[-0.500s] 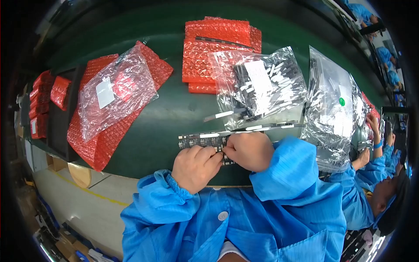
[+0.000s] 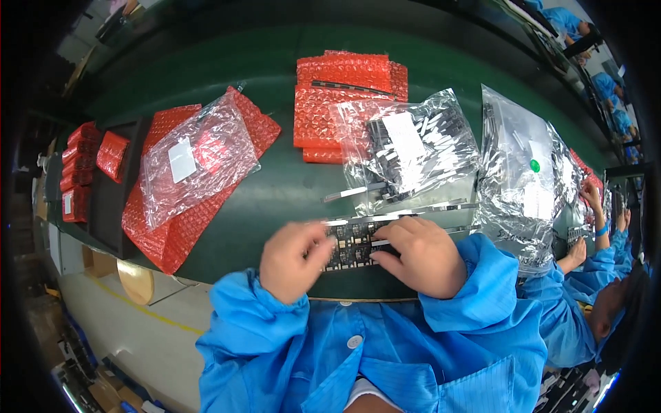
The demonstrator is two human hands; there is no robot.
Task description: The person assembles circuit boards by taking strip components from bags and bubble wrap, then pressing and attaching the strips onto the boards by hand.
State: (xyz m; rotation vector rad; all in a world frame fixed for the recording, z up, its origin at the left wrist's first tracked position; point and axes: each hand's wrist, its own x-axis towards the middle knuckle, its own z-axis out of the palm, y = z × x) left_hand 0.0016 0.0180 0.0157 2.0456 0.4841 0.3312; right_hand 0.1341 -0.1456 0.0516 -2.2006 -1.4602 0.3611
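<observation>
Black circuit boards (image 2: 348, 255) with rows of small pale components lie at the table's front edge, between my hands. My left hand (image 2: 290, 263) is smeared by motion at their left end; its thumb and fingers curve toward each other, and whether anything is between them cannot be made out. My right hand (image 2: 425, 256) is over their right end, thumb and fingers closed around a thin strip with a pale face (image 2: 381, 242), partly hidden by the fingers. Just beyond the boards lie long narrow black-and-white strips (image 2: 441, 207).
A clear bag of black-and-white strips (image 2: 427, 148) lies ahead, near red bubble wrap (image 2: 313, 117). Another clear bag (image 2: 516, 186) is at right. Leftward are a crumpled clear bag (image 2: 200, 162), a black tray (image 2: 103, 199) and red-wrapped packs (image 2: 77, 162). A co-worker's hand (image 2: 591, 195) shows far right.
My hands have moved apart, the left one leftward and the right one slightly to the right, uncovering more of the boards. The whole view has shifted slightly.
</observation>
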